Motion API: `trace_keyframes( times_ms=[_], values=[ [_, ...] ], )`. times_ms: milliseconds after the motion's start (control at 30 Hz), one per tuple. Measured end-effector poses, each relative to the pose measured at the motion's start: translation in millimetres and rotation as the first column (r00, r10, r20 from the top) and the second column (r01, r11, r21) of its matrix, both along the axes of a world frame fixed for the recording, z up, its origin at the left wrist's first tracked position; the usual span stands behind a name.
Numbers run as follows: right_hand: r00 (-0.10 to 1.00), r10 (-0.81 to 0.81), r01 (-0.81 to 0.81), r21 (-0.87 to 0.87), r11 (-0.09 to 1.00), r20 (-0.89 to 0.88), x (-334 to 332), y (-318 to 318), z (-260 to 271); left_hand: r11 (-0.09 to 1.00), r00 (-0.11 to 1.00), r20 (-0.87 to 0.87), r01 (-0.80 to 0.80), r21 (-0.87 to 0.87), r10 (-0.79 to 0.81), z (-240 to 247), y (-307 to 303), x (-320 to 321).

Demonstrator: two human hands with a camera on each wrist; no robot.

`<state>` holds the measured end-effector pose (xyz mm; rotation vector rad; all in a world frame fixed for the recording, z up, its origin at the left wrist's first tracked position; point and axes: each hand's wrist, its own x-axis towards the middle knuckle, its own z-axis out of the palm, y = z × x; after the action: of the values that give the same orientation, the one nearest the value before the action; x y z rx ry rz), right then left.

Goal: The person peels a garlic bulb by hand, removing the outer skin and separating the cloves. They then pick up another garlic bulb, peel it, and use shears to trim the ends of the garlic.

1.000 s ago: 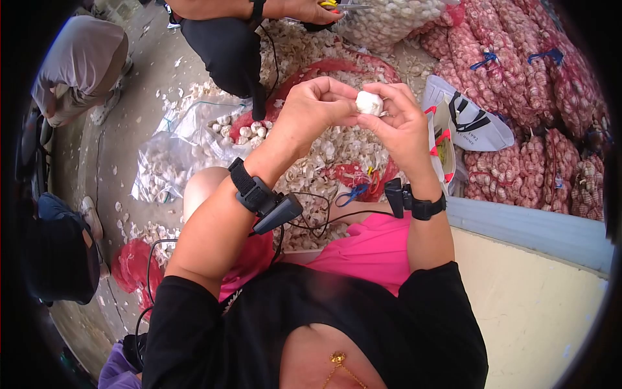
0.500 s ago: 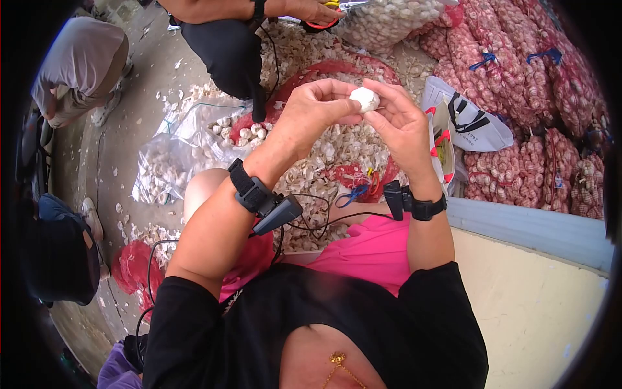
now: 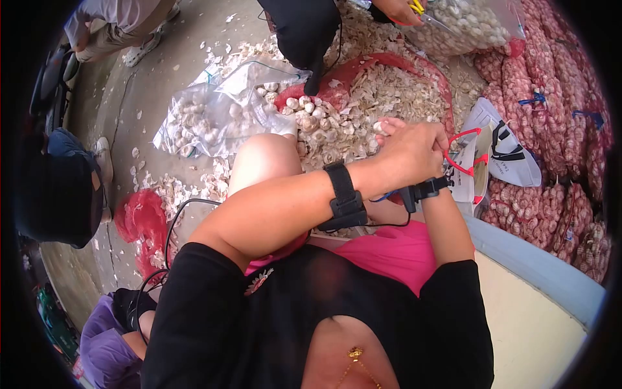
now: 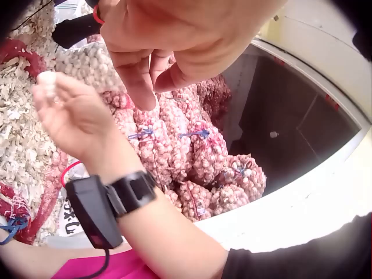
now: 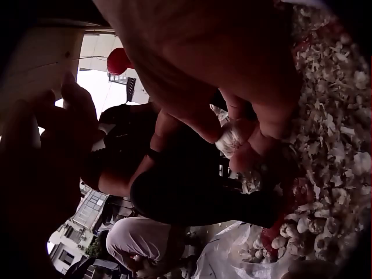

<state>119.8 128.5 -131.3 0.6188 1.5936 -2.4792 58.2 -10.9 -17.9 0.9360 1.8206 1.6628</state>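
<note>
My right hand [image 4: 78, 119] grips a white garlic bulb [image 5: 232, 136] between thumb and fingers. Only the fingertips of that hand and a bit of the bulb [image 3: 380, 128] show past my left hand in the head view. My left hand [image 3: 411, 152] is crossed over in front of the right wrist, next to the tote bag's red handle. Its fingers [image 4: 136, 81] hang loosely bent downward in the left wrist view, with nothing visible between them. Garlic skins [image 3: 382, 81] lie thick on the ground beneath the hands.
A clear plastic bag of garlic bulbs [image 3: 194, 123] lies left, with loose bulbs [image 3: 311, 113] beside it. A white tote bag [image 3: 512, 152] stands right, before stacked red mesh sacks of garlic [image 3: 544, 84]. Opposite, another person's hand [image 3: 398, 10] holds yellow-handled scissors [image 3: 431, 19].
Both hands held the bulb up together; my left hand has let go and swung right across the right wrist. The right hand keeps the bulb. The head view has turned.
</note>
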Motion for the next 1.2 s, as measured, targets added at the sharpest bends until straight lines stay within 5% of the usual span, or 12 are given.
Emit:
trace_keyframes(
  times_ms=[100, 167, 300, 400, 633, 800, 867, 933, 967, 1033, 1133, 1200],
  values=[
    [0.897, -0.040, -0.012, 0.116, 0.993, 0.441, -48, -32, -63, 0.999, 0.981, -0.191, -0.035, 0.037, 0.042, -3, 1, 11],
    [0.979, 0.128, -0.107, -0.136, 0.985, 0.156, -78, -79, -76, 1.000, 0.998, -0.069, -0.003, -0.003, 0.003, 6, -1, 8],
    [0.980, 0.128, -0.136, 0.041, 0.990, 0.150, -116, -105, -122, 1.000, 1.000, 0.020, 0.000, -0.013, 0.000, 23, -13, 5],
    [0.923, 0.324, -0.317, 0.888, 0.333, 0.208, -125, -111, -178, 0.999, 0.997, 0.065, 0.049, 0.023, -0.051, 25, -23, 1],
    [0.812, 0.350, -0.534, 0.837, 0.120, 0.467, -122, -122, -173, 0.999, 0.998, 0.060, 0.034, -0.004, -0.034, 20, -28, -2],
    [0.874, 0.265, -0.470, 0.846, 0.250, 0.407, -110, -123, -168, 0.999, 1.000, 0.023, 0.017, -0.031, -0.016, 14, -21, -2],
    [0.920, 0.215, -0.381, 0.624, 0.682, 0.328, -106, -108, -149, 0.997, 0.999, 0.016, -0.027, -0.073, 0.029, 12, -17, -8],
    [0.950, 0.167, -0.249, 0.323, 0.913, 0.263, -102, -83, -119, 0.995, 0.996, -0.025, -0.085, -0.059, 0.083, 12, -16, -21],
    [0.955, 0.137, -0.226, 0.340, 0.913, 0.265, -94, -68, -98, 0.988, 0.987, -0.065, -0.148, -0.051, 0.145, 12, -15, -26],
    [0.998, 0.057, -0.054, -0.117, 0.992, 0.026, -83, -45, -36, 0.953, 0.931, -0.243, -0.296, -0.058, 0.274, 9, -15, -37],
    [0.998, 0.016, 0.008, 0.385, 0.923, -0.060, -70, -33, 55, 0.942, 0.932, -0.179, -0.329, -0.061, 0.314, 11, -21, -59],
    [0.995, -0.068, 0.077, 0.115, 0.990, -0.076, -51, -10, 80, 0.937, 0.932, -0.161, -0.340, -0.078, 0.325, 14, -23, -66]
  ],
)
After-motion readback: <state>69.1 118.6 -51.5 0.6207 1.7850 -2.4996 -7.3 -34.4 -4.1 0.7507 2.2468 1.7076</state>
